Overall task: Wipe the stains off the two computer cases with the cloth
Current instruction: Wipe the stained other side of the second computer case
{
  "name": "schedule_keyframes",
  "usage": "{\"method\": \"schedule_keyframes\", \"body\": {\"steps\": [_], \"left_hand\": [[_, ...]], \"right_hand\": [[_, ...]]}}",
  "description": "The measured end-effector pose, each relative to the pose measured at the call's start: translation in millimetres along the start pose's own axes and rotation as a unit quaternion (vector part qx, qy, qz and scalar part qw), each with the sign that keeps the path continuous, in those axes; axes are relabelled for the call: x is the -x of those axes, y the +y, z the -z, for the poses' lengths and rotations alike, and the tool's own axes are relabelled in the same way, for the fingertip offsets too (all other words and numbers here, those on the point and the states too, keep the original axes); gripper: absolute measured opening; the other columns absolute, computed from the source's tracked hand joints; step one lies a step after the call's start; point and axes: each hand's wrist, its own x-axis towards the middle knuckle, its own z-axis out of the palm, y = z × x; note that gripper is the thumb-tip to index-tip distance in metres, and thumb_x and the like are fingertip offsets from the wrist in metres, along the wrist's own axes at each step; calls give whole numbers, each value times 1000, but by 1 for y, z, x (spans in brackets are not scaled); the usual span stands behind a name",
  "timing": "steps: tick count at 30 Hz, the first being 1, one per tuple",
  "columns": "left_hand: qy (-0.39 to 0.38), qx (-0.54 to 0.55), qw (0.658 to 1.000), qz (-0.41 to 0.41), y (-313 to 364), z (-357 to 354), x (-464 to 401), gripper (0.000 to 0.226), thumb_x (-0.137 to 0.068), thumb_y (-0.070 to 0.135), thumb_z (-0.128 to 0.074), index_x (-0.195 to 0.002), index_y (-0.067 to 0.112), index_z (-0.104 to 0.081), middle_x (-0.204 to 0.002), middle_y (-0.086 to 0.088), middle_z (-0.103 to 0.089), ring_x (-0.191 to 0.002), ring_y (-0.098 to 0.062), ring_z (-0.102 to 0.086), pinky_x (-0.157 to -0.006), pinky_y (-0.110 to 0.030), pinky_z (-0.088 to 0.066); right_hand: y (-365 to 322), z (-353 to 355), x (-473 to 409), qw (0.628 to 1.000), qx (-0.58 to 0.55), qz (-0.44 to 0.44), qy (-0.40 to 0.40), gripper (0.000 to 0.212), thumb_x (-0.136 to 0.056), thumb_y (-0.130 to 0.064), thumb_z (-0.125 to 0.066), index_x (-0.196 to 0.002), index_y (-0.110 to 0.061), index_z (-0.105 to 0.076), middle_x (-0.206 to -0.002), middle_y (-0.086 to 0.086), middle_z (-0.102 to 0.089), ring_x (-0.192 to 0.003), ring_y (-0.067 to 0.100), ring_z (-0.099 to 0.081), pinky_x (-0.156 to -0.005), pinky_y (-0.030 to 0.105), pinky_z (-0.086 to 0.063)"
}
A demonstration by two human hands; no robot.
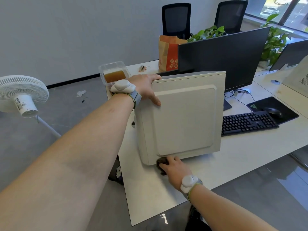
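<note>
A white computer case point(185, 117) stands upright on the white desk point(241, 155), its side panel facing me. My left hand point(145, 88) grips its top left corner, fingers over the top edge and thumb on the side panel. My right hand point(171, 167) holds a dark cloth point(161, 165) bunched against the case's lower left corner, down at the desk surface. A second white case point(300, 77) shows partly at the far right edge.
Right of the case lie a black keyboard point(248, 121), a mouse point(273, 111) on a dark pad, and a monitor point(221, 59) behind. A plastic tub of brown liquid point(115, 75) and a paper bag point(168, 54) stand at the back. A white fan point(21, 94) stands on the floor left.
</note>
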Motion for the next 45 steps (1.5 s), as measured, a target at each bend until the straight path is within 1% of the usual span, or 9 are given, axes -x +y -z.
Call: {"method": "schedule_keyframes", "body": {"steps": [4, 11, 18, 24, 28, 31, 35, 40, 45], "left_hand": [[3, 0, 1000, -7, 1, 0, -1, 106, -53, 64, -92, -146, 48, -44, -134, 9, -64, -117, -23, -61, -86, -31, -49], [10, -2, 1000, -2, 3, 0, -1, 105, -54, 64, -92, -146, 48, -45, -135, 10, -63, -118, -23, -60, -84, -32, -49], [6, -9, 1000, 8, 8, 0, 5, 107, -50, 67, -92, -145, 50, -44, -132, 11, -64, -115, -23, -61, -86, -34, -53], [9, -7, 1000, 3, 8, 1, 8, 104, -52, 67, -92, -144, 51, -45, -130, 10, -65, -112, -22, -61, -80, -32, -51], [7, -5, 1000, 4, 11, 1, 8, 107, -50, 67, -92, -145, 51, -45, -133, 10, -64, -114, -23, -61, -80, -32, -49], [7, -9, 1000, 9, 10, 1, 7, 107, -51, 67, -92, -146, 50, -44, -134, 9, -64, -115, -23, -60, -84, -33, -51], [7, -8, 1000, 11, 11, 1, 10, 105, -52, 67, -92, -144, 49, -45, -131, 9, -64, -112, -23, -61, -88, -36, -55], [4, -7, 1000, 11, 12, 1, 11, 106, -51, 68, -91, -144, 51, -45, -130, 10, -65, -111, -22, -61, -86, -36, -55], [10, -18, 1000, 10, 11, 0, 10, 105, -54, 64, -92, -147, 49, -44, -134, 7, -63, -117, -24, -60, -81, -31, -47]], "right_hand": [[19, -10, 18, 958, -180, -198, 104, 55, -88, -13, -48, -137, -35, -43, -124, 6, -44, -108, 34, -52, -80, 41, -55], [72, 21, 13, 655, -516, -458, 307, 48, -91, -7, -48, -138, -15, -49, -134, 12, -46, -106, 35, -54, -98, 46, -48], [37, 9, -15, 639, -583, -459, 204, 63, -72, -26, -84, -119, -23, -41, -126, 15, -50, -110, 40, -59, -100, 54, -51], [-6, 7, -8, 783, -528, -327, 43, 36, -78, -12, -64, -114, -13, -60, -104, 7, -68, -96, 28, -66, -85, 41, -58], [20, 23, 1, 575, -659, -433, 217, 22, -79, -7, -63, -101, -8, -66, -84, 12, -70, -76, 27, -67, -74, 43, -59], [59, 31, 1, 480, -639, -493, 345, 37, -87, -15, -60, -123, -18, -54, -110, 9, -63, -94, 29, -63, -93, 43, -53], [74, 20, -10, 508, -642, -492, 295, 59, -83, -15, -61, -139, -24, -46, -130, 13, -58, -111, 36, -61, -101, 52, -53], [46, 12, -4, 578, -675, -422, 180, 34, -78, -2, -72, -105, -12, -54, -105, 18, -66, -93, 36, -68, -84, 55, -60], [100, 24, -1, 508, -647, -468, 325, 47, -82, -9, -64, -126, -26, -59, -111, 9, -68, -99, 30, -65, -94, 45, -56]]}}
